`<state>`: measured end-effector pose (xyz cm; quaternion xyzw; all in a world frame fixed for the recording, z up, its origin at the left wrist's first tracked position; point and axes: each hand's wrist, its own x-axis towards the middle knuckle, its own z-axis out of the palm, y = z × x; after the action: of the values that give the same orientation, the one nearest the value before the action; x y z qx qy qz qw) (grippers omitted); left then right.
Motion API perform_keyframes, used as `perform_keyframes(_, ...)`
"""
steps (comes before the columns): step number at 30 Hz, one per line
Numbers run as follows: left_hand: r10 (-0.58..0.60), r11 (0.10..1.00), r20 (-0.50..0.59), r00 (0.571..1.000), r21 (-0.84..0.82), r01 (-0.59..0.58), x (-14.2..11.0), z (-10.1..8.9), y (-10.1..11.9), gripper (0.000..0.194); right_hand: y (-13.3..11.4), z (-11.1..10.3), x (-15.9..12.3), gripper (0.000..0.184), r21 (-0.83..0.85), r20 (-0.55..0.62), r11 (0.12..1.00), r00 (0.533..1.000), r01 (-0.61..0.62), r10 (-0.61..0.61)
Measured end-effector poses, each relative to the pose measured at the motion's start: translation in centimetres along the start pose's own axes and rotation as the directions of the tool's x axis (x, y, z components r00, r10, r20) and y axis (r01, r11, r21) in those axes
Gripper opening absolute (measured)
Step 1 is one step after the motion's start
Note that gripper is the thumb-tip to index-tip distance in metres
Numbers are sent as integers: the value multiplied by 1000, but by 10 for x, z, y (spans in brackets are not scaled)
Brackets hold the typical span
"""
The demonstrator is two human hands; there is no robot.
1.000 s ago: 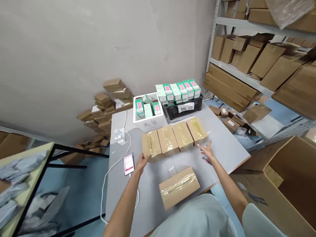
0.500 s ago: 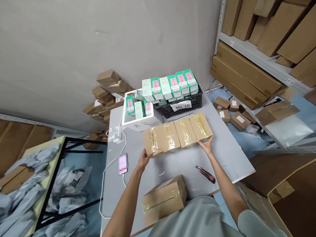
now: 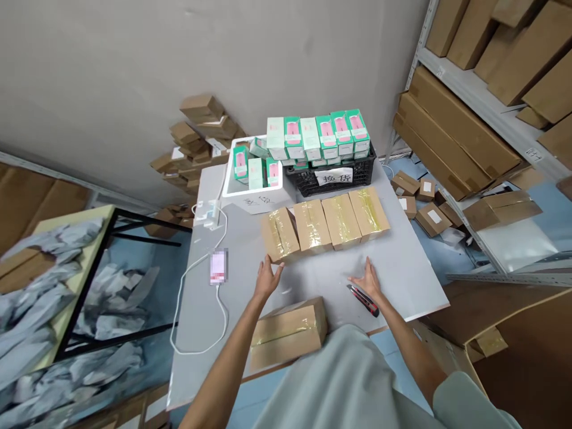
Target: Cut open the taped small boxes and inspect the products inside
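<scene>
Several taped cardboard boxes [image 3: 313,225] stand side by side in a row on the grey table [image 3: 241,256]. The leftmost box [image 3: 280,232] is slightly turned, with a narrow gap to its neighbour. My left hand [image 3: 268,277] is open at that box's front lower edge, thumb apart from the fingers; whether it touches is hard to tell. My right hand [image 3: 369,280] is open and holds nothing, in front of the rightmost box [image 3: 369,211]. Just beside it lies a red and black utility knife [image 3: 364,301]. Another taped box [image 3: 288,330] lies near my body.
Behind the row stand a white foam box [image 3: 263,199] and a black crate [image 3: 366,173], both with green-and-pink cartons. A phone [image 3: 218,267] on a white cable lies left. Shelving [image 3: 487,101] with cardboard boxes and a large open carton [image 3: 527,351] are right.
Both hands held the row's ends half a second ago. The right hand has let go and drawn back towards me; the left has opened. The leftmost box now stands slightly apart from its neighbour.
</scene>
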<state>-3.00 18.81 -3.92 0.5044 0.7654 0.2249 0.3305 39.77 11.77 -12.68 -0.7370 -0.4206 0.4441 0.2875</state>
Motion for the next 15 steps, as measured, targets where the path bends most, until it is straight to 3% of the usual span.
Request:
perform_keyframes(2,1,1000,17,1000,-23,-1,-19,-1,-13,118,17,1,-32,109,-158,63,987,998,-16,26)
perform_keyframes(4,-25,992,32,999,-123,28,-26,-5,-17,122,28,-1,-56,81,-289,94,957,995,2,26)
perform_keyframes(8,-62,931,8,998,-360,61,2,-10,4,110,27,-6,-82,25,-395,68,919,997,6,23)
perform_keyframes(11,29,877,-12,1000,-480,-31,32,-8,31,90,15,-7,-90,8,-436,8,900,1000,-23,29)
perform_keyframes(15,125,792,-7,992,-602,-104,48,-7,52,68,3,-4,-101,11,-396,-92,917,996,-39,2)
